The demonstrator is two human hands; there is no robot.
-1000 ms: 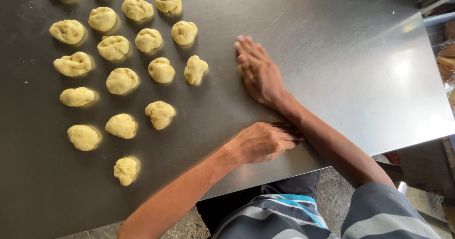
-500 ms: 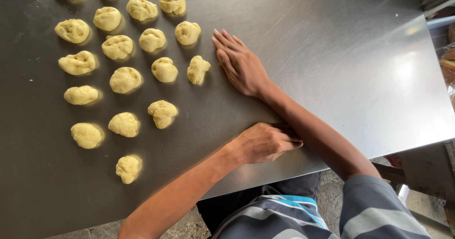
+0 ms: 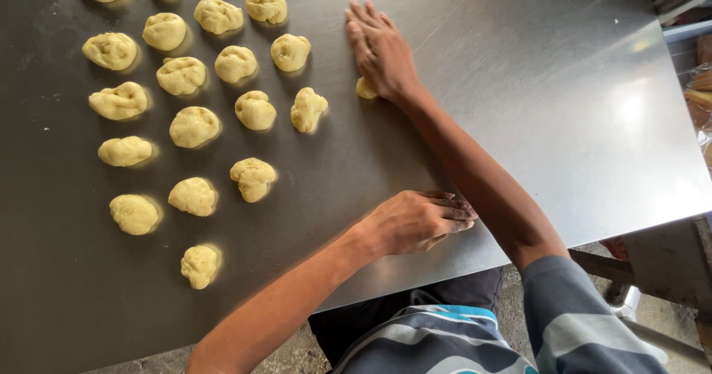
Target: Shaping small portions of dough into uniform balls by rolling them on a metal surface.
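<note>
My right hand (image 3: 382, 47) lies flat, fingers straight, on the steel table (image 3: 534, 92). The heel of its palm presses on a small pale dough piece (image 3: 366, 88) that peeks out at the wrist side. Just left of it lie rows of several knotted dough pieces (image 3: 254, 110), the nearest being a lump (image 3: 308, 109) a hand's width away. My left hand (image 3: 415, 222) rests palm down near the table's front edge, fingers together and pointing right, with nothing visible under it. My right forearm crosses just behind it.
The dough rows fill the table's left half, down to a lone piece (image 3: 199, 265) near the front. The table's right edge (image 3: 686, 133) borders a shelf with bagged goods (image 3: 701, 96). A metal leg (image 3: 630, 300) stands below right.
My right hand has slid forward and to the left across the table, closer to the dough rows, and the dough piece now shows under its palm. My left hand has stayed put.
</note>
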